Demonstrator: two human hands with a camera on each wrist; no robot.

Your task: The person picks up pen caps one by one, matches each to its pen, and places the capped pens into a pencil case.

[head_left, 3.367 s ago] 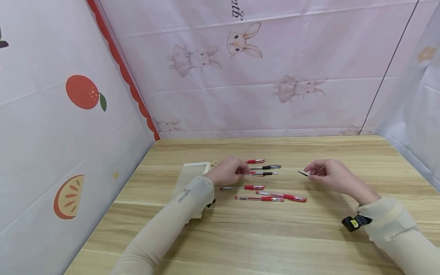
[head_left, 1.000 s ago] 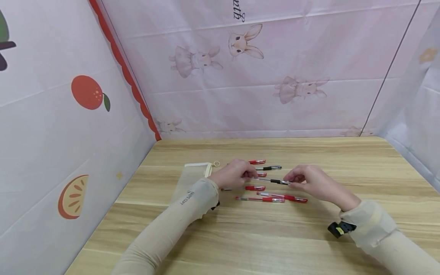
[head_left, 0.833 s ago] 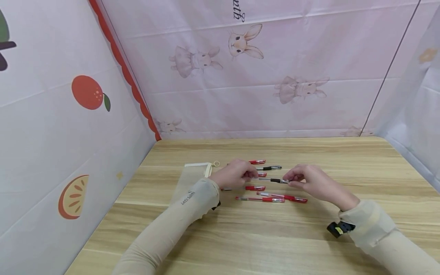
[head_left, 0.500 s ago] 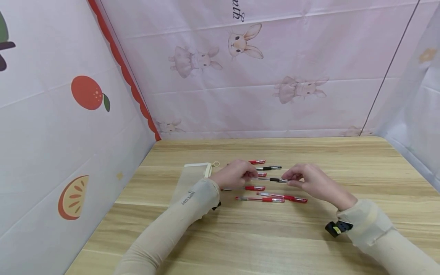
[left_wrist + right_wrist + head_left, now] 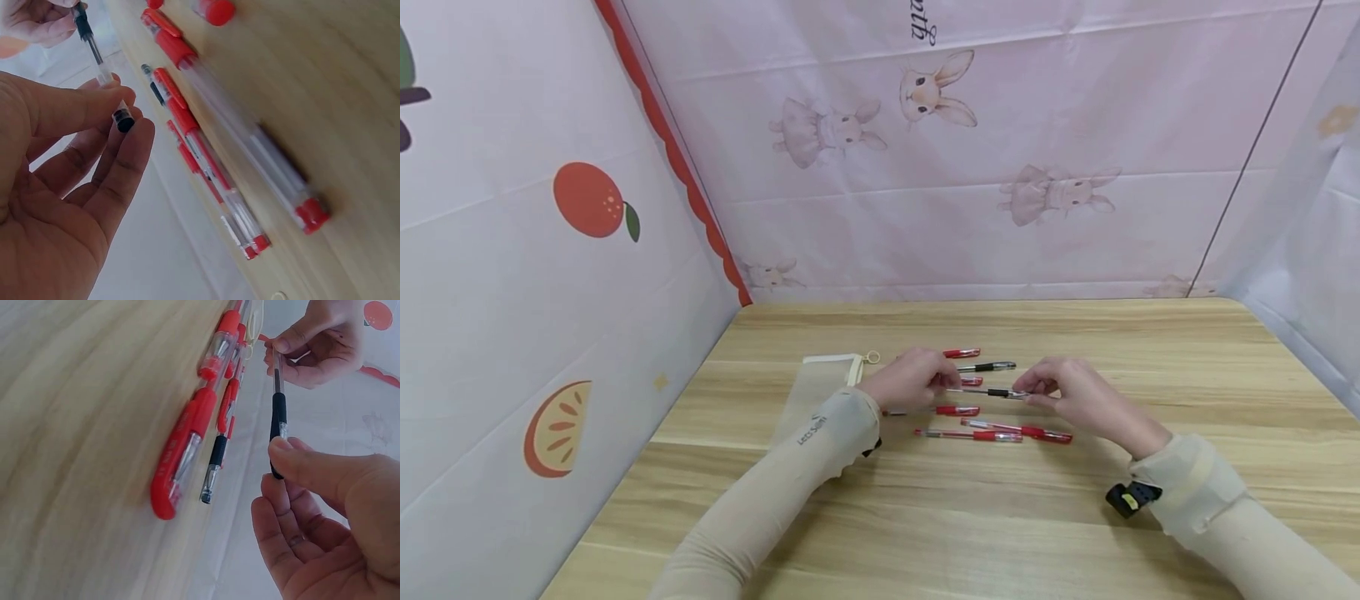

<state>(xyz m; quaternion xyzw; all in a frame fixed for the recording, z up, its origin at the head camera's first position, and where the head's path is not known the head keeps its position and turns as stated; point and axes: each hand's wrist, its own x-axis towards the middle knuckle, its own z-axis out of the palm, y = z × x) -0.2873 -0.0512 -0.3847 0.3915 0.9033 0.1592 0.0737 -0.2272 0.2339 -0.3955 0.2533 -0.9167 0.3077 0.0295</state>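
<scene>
Between my two hands a black gel pen (image 5: pixel 997 392) is held level above the table, with its black grip and cap end toward the right. My left hand (image 5: pixel 912 379) pinches its rear end between thumb and fingers; in the left wrist view the black end plug (image 5: pixel 124 120) shows at the fingertips. My right hand (image 5: pixel 1082 400) pinches the capped tip, and the right wrist view shows thumb and fingers on the black cap (image 5: pixel 275 440). Below and around lie several red gel pens (image 5: pixel 957 411) and another black gel pen (image 5: pixel 996 367).
A pale see-through zip pouch (image 5: pixel 820 387) with a ring pull lies left, partly behind my left forearm. Two red pens (image 5: pixel 1047 434) overlap nearest me on the wooden table (image 5: pixel 970 517). Printed cloth walls (image 5: pixel 940 242) stand at the back and sides.
Earlier my right hand held the black cap apart, off to the right, and the pen's tip was bare. The right hand has moved left, and the cap now sits over the tip.
</scene>
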